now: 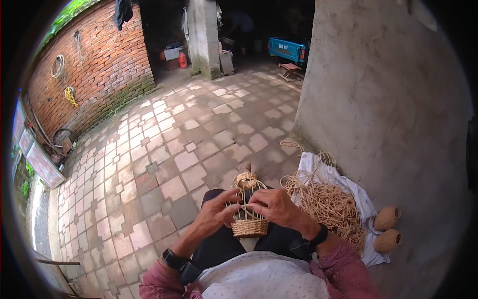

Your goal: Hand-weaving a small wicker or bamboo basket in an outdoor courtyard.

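A partly woven straw basket [249, 228] rests between my dark-trousered legs, with upright strands and a narrow woven ring [246, 178] at its top. My left hand [222, 208] is at the left side of the strands, its fingers curved and apart. My right hand [271, 203] pinches a pale strand at the middle of the frame, thumb and index finger pressed together. To the right, a heap of tan straw cord [331, 214] lies on a white cloth [373, 249], beside two small woven round vessels [387, 218] lying on their sides.
A plastered wall [378, 99] rises at the right above paving [164, 149]. A brick wall [94, 50] with hanging coils and leaning boards [35, 149] stands at the left. A dim shed holds a blue cart [286, 50], a low stool [290, 67] and a bent person [240, 25].
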The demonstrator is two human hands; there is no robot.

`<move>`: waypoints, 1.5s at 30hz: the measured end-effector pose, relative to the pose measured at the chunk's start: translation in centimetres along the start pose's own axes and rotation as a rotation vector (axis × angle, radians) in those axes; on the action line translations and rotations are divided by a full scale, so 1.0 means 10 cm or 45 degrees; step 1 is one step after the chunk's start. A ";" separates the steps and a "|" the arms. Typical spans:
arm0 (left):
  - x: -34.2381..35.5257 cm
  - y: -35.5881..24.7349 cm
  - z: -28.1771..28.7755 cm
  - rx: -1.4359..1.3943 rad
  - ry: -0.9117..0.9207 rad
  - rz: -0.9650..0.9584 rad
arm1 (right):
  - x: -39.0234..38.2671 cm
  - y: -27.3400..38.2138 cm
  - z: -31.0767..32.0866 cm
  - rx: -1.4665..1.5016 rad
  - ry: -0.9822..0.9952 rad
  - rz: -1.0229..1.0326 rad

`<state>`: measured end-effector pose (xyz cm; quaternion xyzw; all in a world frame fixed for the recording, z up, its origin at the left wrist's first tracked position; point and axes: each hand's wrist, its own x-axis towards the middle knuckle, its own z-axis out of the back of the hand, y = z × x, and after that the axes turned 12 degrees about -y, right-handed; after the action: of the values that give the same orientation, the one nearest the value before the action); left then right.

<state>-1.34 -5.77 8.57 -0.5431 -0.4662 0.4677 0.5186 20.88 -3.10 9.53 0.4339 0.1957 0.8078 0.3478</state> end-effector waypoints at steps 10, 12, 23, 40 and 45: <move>-0.06 0.18 1.33 0.602 -0.549 -0.137 | -0.64 -0.90 0.83 0.354 -0.065 -0.666; -0.13 0.18 1.44 0.834 -0.665 -0.182 | -0.72 -0.88 0.90 0.338 -0.011 -0.823; -0.37 0.79 2.97 1.218 -1.403 -0.450 | -1.17 -1.26 1.08 0.097 -0.074 -0.952; -0.04 0.28 0.16 0.429 -0.192 -0.193 | -0.42 -0.43 -0.10 0.147 0.235 -0.402; -0.11 0.48 -0.16 0.797 0.114 -0.315 | -0.36 -0.35 -0.25 0.327 0.273 -0.346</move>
<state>0.19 -7.21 3.81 -0.3170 -0.3392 0.4973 0.7329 21.53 -3.34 3.95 0.3559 0.3895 0.7634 0.3727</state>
